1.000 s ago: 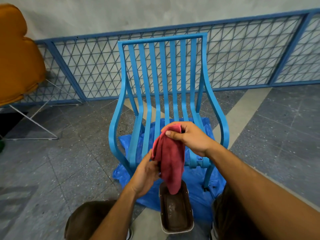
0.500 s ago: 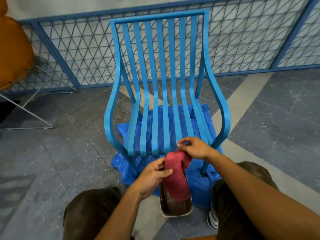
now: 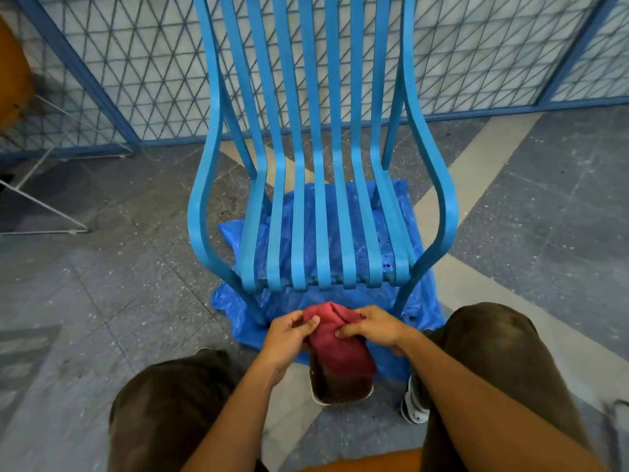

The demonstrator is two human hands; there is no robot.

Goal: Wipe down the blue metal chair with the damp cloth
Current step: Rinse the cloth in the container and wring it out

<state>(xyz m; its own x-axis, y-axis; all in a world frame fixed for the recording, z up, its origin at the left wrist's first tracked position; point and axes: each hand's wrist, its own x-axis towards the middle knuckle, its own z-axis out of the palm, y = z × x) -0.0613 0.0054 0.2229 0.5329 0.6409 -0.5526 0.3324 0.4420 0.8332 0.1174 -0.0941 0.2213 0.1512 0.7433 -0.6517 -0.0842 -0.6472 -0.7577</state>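
The blue metal chair (image 3: 321, 206) with slatted seat and back stands straight ahead on a blue plastic sheet (image 3: 420, 301). A red cloth (image 3: 335, 349) hangs bunched just in front of the seat's front edge, over a small dark rectangular container (image 3: 340, 390) on the floor. My left hand (image 3: 287, 342) grips the cloth's left side and my right hand (image 3: 374, 327) grips its right side, thumbs toward each other. The cloth's lower end covers the container's far part.
My two knees in dark shorts frame the container, a white shoe (image 3: 413, 407) by the right one. A blue mesh fence (image 3: 136, 73) runs behind the chair. An orange chair (image 3: 12, 63) on a white wire frame (image 3: 44, 212) stands at far left.
Both hands and the cloth have dropped from seat height to low over the container, and the hands have come together on the cloth. The view has tilted down and moved closer to the chair.
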